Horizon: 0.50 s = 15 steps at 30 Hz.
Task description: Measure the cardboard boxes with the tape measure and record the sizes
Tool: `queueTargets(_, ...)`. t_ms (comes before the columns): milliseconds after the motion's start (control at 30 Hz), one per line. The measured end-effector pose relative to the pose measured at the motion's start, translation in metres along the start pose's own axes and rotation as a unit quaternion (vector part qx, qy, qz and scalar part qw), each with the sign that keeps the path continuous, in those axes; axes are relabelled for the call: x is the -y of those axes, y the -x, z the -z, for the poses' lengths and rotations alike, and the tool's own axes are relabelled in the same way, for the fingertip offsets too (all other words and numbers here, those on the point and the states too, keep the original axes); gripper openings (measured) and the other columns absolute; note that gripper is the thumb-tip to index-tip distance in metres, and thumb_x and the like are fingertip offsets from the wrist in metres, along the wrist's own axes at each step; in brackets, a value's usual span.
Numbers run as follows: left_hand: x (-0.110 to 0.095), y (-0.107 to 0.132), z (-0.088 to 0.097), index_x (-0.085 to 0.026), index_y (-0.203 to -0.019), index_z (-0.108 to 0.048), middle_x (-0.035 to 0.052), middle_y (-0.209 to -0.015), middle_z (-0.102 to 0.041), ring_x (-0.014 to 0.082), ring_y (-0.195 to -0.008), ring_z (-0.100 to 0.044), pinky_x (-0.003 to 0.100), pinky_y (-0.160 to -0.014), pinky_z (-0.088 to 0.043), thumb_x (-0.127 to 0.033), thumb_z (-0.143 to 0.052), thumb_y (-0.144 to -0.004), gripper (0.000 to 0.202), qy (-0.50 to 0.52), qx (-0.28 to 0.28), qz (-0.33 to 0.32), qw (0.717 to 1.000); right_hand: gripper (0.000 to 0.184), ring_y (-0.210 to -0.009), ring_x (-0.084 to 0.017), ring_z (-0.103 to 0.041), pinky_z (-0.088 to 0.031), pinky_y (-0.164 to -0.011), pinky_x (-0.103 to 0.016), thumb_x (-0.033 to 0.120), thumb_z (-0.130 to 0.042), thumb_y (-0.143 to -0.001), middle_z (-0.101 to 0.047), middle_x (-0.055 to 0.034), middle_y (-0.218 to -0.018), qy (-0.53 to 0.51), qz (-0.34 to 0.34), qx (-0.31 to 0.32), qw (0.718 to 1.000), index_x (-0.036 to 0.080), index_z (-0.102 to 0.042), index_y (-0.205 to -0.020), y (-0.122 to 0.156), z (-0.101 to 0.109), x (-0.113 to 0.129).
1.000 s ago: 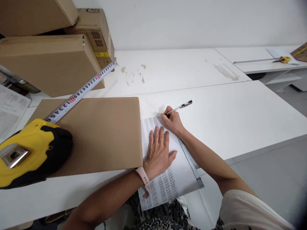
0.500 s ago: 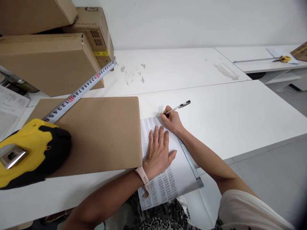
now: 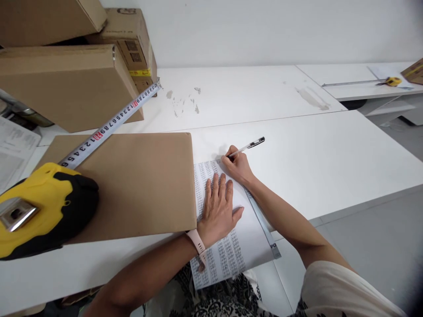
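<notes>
My left hand (image 3: 220, 209) lies flat on a sheet of paper (image 3: 249, 242) filled with columns of handwriting, fingers stretched toward its far edge. In a writing grip, my right hand (image 3: 237, 166) holds a pen (image 3: 247, 147) with a clear barrel and black cap end. Its tip is hidden behind the fingers, at the sheet's upper right corner. Under the paper's right side, a grey-blue strip (image 3: 275, 250) sticks out. Left of the sheet is a cardboard box (image 3: 142, 185), and a yellow and black tape measure (image 3: 49, 207) rests on it with the blade (image 3: 109, 127) pulled out.
More cardboard boxes (image 3: 59, 83) are stacked at the back left, beside printed papers (image 3: 16, 149). The white table (image 3: 313, 154) runs off to the right. A second tape measure (image 3: 393, 81) lies on a farther table near another box (image 3: 413, 71).
The pen's upper end has shifted very slightly to the right and up, along with my right hand. My left hand stays in place on the paper.
</notes>
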<state>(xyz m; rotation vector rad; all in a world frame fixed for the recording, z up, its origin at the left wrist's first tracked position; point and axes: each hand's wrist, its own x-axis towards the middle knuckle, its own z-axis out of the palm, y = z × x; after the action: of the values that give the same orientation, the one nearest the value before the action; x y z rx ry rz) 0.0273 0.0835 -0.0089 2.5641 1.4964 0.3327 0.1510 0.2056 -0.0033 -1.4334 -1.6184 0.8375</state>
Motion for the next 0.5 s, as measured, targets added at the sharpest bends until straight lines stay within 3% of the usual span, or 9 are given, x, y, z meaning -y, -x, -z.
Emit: queueTargets(500, -0.0006, 0.0002, 0.0012, 0.0, -0.149, -0.033, 0.0269, -0.161, -0.022, 0.0395, -0.152, -0.004, 0.059, -0.122, -0.011, -0.054, -0.04, -0.098, 0.075, 0.0, 0.001, 0.001, 1.0, 0.018, -0.054, -0.012, -0.038, -0.03, -0.054, -0.028, 0.024, -0.054, -0.077, -0.04, 0.006, -0.056, 0.006, -0.002, 0.001, 1.0, 0.024, -0.039, -0.066, 0.0, -0.0001, 0.0002)
